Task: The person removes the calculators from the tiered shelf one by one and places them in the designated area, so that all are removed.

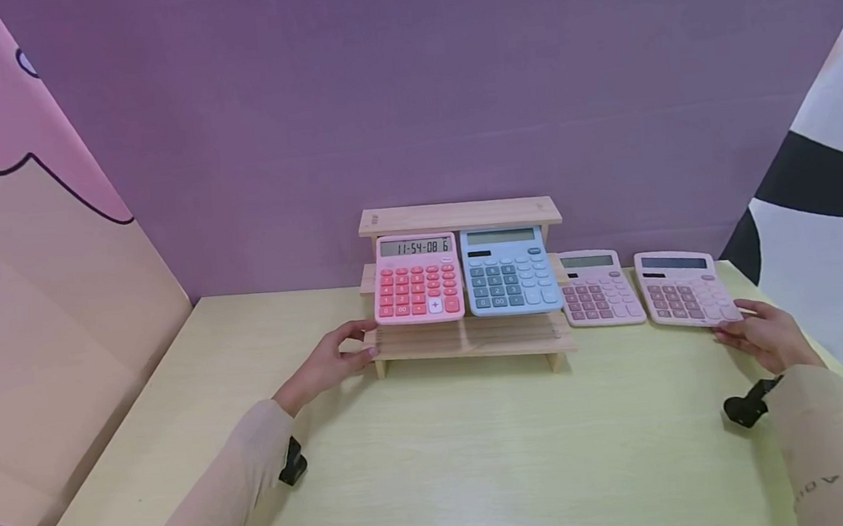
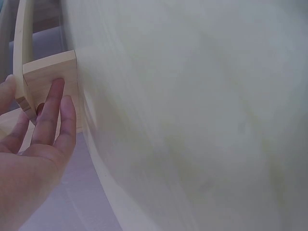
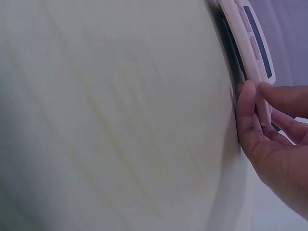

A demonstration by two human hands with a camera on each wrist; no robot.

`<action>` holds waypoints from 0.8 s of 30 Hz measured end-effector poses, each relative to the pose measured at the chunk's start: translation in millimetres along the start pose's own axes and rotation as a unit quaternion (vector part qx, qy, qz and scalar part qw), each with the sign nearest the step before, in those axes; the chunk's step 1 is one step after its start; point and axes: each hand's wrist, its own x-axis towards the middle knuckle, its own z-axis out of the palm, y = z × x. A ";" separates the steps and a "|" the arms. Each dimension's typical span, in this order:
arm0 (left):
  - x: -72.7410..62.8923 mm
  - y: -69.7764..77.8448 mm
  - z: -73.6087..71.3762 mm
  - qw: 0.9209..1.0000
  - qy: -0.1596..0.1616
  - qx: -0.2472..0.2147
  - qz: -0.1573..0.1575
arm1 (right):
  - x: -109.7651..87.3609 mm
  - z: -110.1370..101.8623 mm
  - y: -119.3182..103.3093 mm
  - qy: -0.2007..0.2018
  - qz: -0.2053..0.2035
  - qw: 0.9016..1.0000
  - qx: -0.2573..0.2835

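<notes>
At the left end of the wooden tiered shelf, my left hand grips the lowest board. In the left wrist view its fingers reach under the board against the side leg, with the thumb at the board's edge. My right hand pinches the lower right corner of the outermost pale pink calculator. The right wrist view shows the thumb on the upper side of this calculator and a finger beneath its edge. A bright pink calculator and a blue calculator lean side by side on the shelf.
Another pale pink calculator lies between the shelf and the one in my right hand. The light wood table meets a purple backdrop behind the shelf. Printed cartoon panels stand at the left and right.
</notes>
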 end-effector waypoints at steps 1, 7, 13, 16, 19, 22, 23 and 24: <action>-0.1 0.3 0.1 1.000 0.000 0.000 -0.002 | 1.2 0.4 -0.1 0.005 -0.003 1.000 -0.011; 0.7 -0.7 -0.7 1.000 0.000 0.001 -0.013 | 8.9 2.4 1.0 0.025 -0.026 0.998 -0.051; 1.7 -2.2 -1.1 1.000 -0.004 -0.009 -0.020 | 10.5 2.7 0.8 0.025 -0.038 0.998 -0.048; 1.7 -2.7 -1.2 1.000 0.000 -0.005 -0.020 | 11.6 3.3 1.5 0.026 -0.039 0.998 -0.049; 1.5 -3.3 -1.4 1.000 0.002 0.000 -0.016 | 13.1 4.3 2.8 0.027 -0.046 0.997 -0.056; 1.4 -3.5 -1.3 1.000 0.003 0.002 -0.015 | 14.5 4.6 3.4 0.030 -0.051 0.996 -0.063; 1.3 -3.4 -1.2 1.000 0.003 0.003 -0.015 | 14.6 4.7 3.4 0.031 -0.051 0.996 -0.066; 1.1 -3.2 -1.1 1.000 0.003 0.005 -0.015 | 14.6 4.9 3.5 0.031 -0.050 0.996 -0.064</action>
